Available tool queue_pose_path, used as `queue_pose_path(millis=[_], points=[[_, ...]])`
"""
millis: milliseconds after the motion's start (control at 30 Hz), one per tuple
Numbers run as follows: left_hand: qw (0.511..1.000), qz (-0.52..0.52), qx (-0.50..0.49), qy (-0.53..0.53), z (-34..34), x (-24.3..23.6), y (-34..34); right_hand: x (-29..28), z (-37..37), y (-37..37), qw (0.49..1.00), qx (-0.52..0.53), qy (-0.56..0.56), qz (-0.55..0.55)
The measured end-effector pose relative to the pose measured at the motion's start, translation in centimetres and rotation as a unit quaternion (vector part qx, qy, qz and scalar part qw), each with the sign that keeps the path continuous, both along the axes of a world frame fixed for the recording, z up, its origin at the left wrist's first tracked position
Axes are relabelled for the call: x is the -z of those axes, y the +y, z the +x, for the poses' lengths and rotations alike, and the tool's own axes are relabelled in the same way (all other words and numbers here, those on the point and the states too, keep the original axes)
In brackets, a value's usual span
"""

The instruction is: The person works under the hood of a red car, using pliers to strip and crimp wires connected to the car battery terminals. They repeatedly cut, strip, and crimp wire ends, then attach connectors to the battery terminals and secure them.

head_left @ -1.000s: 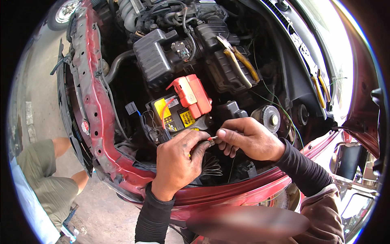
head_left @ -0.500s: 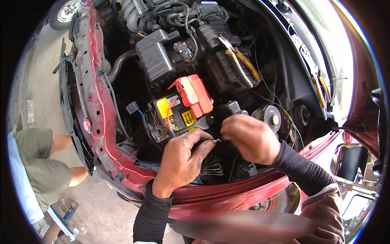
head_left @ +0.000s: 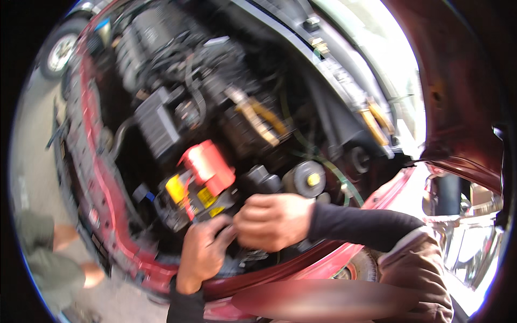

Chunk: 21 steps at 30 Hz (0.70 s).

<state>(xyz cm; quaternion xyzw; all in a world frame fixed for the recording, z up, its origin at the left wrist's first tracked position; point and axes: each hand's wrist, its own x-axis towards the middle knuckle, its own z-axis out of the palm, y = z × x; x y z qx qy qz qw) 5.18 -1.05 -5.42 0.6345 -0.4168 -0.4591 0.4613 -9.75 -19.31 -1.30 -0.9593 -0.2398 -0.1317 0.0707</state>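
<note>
Both my hands meet over the near edge of the engine bay, blurred by motion. My left hand [head_left: 202,250] is closed in a pinch of thumb and forefinger; the thin wire end it held a moment ago is hidden now. My right hand [head_left: 277,220], fingers curled, presses up against the left fingertips, and whatever it grips is out of sight. Just beyond them sits a car battery [head_left: 206,198] with yellow labels, and a red cover [head_left: 207,167] lies over its top. A red wire [head_left: 188,199] runs down the battery's side.
Yellow-handled pliers [head_left: 258,121] lie on a black box, and a second yellow-handled tool [head_left: 377,126] rests by the windscreen. A thin green wire [head_left: 336,172] crosses the right side. A round reservoir [head_left: 304,179] stands near my right hand. Another person's legs [head_left: 64,237] show at left.
My right hand has come left onto my left fingertips, covering the wire end. The whole view has shifted, so the engine bay sits further left, and the picture is blurred.
</note>
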Motion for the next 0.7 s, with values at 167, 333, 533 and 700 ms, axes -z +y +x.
queue_pose_path(millis=[167, 333, 533, 700], points=[[0.985, 0.027, -0.059, 0.16, -0.1, -0.2, -0.2, -1.3, 0.3, -0.8, 0.995, 0.069, -0.017, 0.068], [0.995, 0.016, -0.084, 0.049, -0.4, -0.2, 0.0, -5.7, -1.7, -9.9, 0.939, 0.331, -0.054, 0.075], [0.99, 0.018, -0.14, -0.019, -1.0, -0.6, -0.3, -9.6, -1.2, -25.3, 0.799, 0.571, -0.113, 0.15], [0.98, 0.003, -0.2, 0.008, -1.6, -0.4, -0.6, -8.3, 1.5, -31.6, 0.843, 0.525, -0.068, 0.096]])
